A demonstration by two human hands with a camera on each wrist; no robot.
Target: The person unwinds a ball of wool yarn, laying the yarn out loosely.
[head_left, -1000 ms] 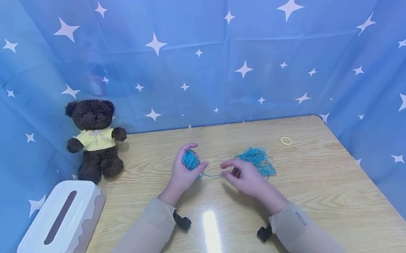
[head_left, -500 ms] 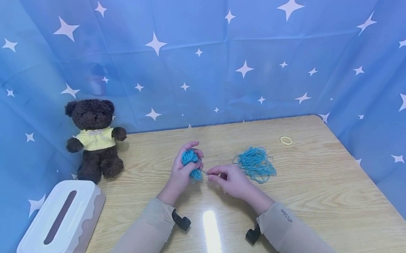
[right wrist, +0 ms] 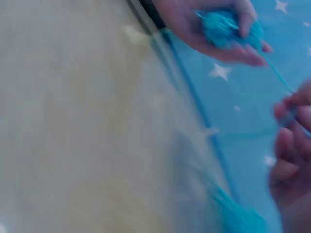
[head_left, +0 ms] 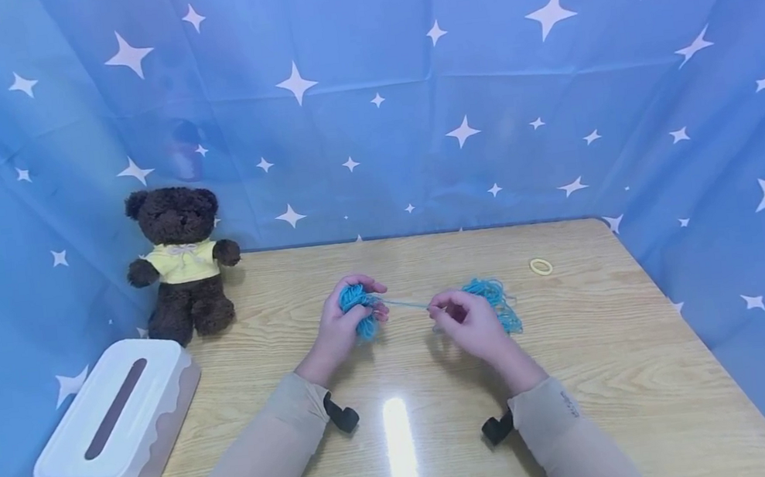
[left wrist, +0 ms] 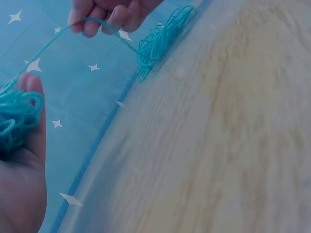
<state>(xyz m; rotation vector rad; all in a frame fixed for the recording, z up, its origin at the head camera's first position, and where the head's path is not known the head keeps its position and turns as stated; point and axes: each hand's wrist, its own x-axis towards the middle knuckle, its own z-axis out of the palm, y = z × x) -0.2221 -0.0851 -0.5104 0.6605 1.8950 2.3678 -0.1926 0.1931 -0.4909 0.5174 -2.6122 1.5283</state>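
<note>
1 yarn wad (head_left: 352, 298) in curled L hand (head_left: 337, 329), pinched R hand (head_left: 473, 325) w/ 1 strand (head_left: 405, 303)

The yarn (head_left: 350, 297) looks stringy and matt. The tabletop (head_left: 620, 369) looks like smooth wood, shiny near its front edge. By its far left corner, the bear (head_left: 174, 220) is fuzzy, its shirt (head_left: 184, 267) cloth. The box (head_left: 141, 418) looks smooth, like plastic. The curtain (head_left: 361, 38) is creased cloth.
</note>
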